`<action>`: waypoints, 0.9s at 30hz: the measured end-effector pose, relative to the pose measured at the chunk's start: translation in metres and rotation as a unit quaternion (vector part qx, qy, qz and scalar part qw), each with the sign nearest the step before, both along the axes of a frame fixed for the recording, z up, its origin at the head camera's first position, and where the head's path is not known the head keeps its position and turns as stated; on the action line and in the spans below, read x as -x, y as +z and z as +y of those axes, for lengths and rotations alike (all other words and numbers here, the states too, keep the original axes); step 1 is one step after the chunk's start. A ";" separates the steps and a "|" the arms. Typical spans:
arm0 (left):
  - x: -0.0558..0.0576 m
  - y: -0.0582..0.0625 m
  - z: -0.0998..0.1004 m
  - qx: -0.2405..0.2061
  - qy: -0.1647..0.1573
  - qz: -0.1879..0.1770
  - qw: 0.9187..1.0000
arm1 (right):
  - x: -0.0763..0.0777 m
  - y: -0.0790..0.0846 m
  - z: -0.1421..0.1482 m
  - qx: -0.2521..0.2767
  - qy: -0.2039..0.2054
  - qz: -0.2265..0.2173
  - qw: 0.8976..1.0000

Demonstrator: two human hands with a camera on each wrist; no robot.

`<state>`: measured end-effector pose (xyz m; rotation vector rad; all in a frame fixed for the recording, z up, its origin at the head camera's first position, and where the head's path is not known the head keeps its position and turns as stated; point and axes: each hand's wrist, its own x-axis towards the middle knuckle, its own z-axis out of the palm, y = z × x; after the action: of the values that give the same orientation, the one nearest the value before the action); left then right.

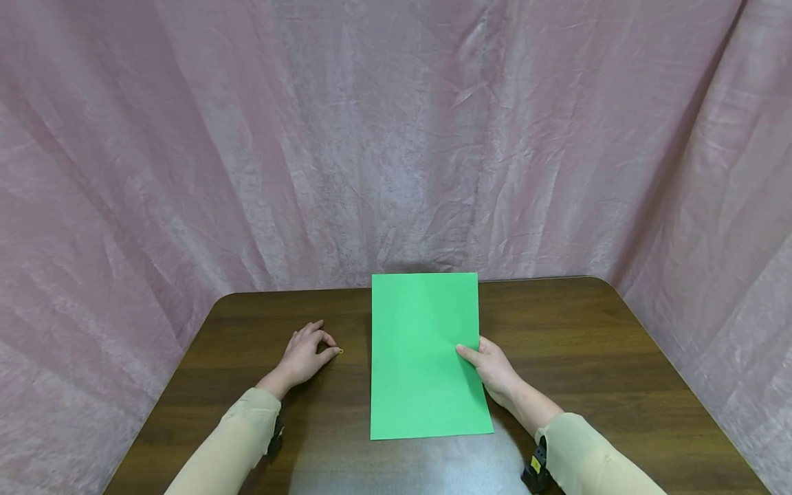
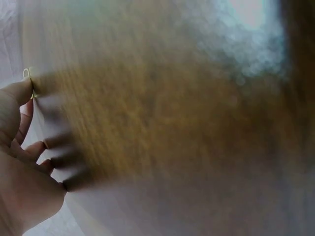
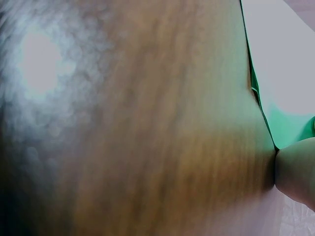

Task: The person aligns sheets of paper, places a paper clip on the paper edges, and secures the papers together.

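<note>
A green sheet of paper [image 1: 414,364] stretches over the middle of the table, its far edge reaching the table's back edge. My right hand [image 1: 495,370] grips the sheet by its right side, thumb on top and the other fingers hidden underneath. In the right wrist view the paper [image 3: 290,98] rises above the wood beside part of my hand [image 3: 298,169]. Left of the sheet, my left hand [image 1: 304,356] pinches a small yellow paper clip [image 1: 341,351] between thumb and index finger. The clip's rounded loop [image 2: 26,73] sticks out past the thumb tip in the left wrist view.
The brown wooden table [image 1: 581,337] has rounded back corners. Behind it and along both sides hangs a pink velvet curtain [image 1: 396,151]. A dark wrist device [image 1: 537,467] shows below the right sleeve. Light glares off the table's near part.
</note>
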<state>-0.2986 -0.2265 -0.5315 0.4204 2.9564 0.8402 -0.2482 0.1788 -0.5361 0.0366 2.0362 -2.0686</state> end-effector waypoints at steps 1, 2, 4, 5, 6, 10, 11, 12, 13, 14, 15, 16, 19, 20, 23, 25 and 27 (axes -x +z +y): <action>0.000 0.000 0.000 0.000 -0.001 0.000 1.000 | 0.000 0.000 0.000 0.000 -0.001 0.000 1.000; 0.000 0.000 0.000 -0.001 -0.002 0.000 1.000 | 0.000 0.000 0.000 0.000 -0.001 0.000 1.000; -0.001 0.001 0.000 -0.001 -0.003 -0.001 1.000 | 0.000 0.000 0.000 0.000 0.000 0.001 1.000; -0.001 0.000 0.000 -0.002 -0.003 -0.001 1.000 | 0.000 0.000 -0.001 0.001 0.001 0.001 1.000; -0.001 0.000 0.000 -0.002 -0.003 -0.001 1.000 | 0.000 0.000 -0.001 0.001 0.001 0.001 1.000; -0.001 0.000 0.000 -0.006 -0.002 -0.002 1.000 | 0.000 0.000 0.000 0.003 0.003 0.002 1.000; -0.001 -0.001 0.000 -0.006 -0.002 -0.002 1.000 | 0.000 0.000 0.000 0.003 0.003 0.002 1.000; -0.001 -0.001 0.000 -0.007 -0.001 -0.003 1.000 | 0.000 0.000 0.000 0.003 0.003 0.002 1.000; -0.001 -0.002 0.000 -0.007 0.000 -0.004 1.000 | 0.000 0.000 0.000 0.002 0.004 0.002 1.000; -0.001 -0.002 0.000 -0.008 0.001 -0.005 1.000 | 0.000 0.000 0.000 0.002 0.004 0.002 1.000; -0.001 -0.003 0.000 -0.008 -0.001 -0.005 1.000 | 0.000 0.000 0.000 0.001 0.004 0.002 1.000; -0.001 -0.003 0.000 -0.008 0.000 -0.005 1.000 | 0.000 0.000 0.000 0.000 0.004 0.003 1.000; -0.002 -0.003 0.000 -0.008 -0.002 -0.004 1.000 | -0.001 0.001 0.000 -0.001 0.004 0.004 1.000; -0.002 -0.003 -0.001 -0.008 -0.003 -0.003 1.000 | -0.001 0.001 0.000 0.000 0.003 0.003 1.000; -0.001 -0.003 -0.001 -0.009 -0.007 -0.002 1.000 | -0.001 0.001 0.000 0.002 0.003 0.003 1.000; -0.001 -0.003 -0.001 -0.008 -0.008 -0.003 1.000 | -0.001 0.001 0.000 0.004 0.002 0.002 1.000; -0.001 -0.003 -0.001 -0.009 -0.008 -0.007 1.000 | -0.001 0.001 -0.001 0.004 0.001 0.002 1.000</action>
<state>-0.2975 -0.2279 -0.5341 0.4371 2.9298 0.8662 -0.2469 0.1783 -0.5353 0.0290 2.0298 -2.0761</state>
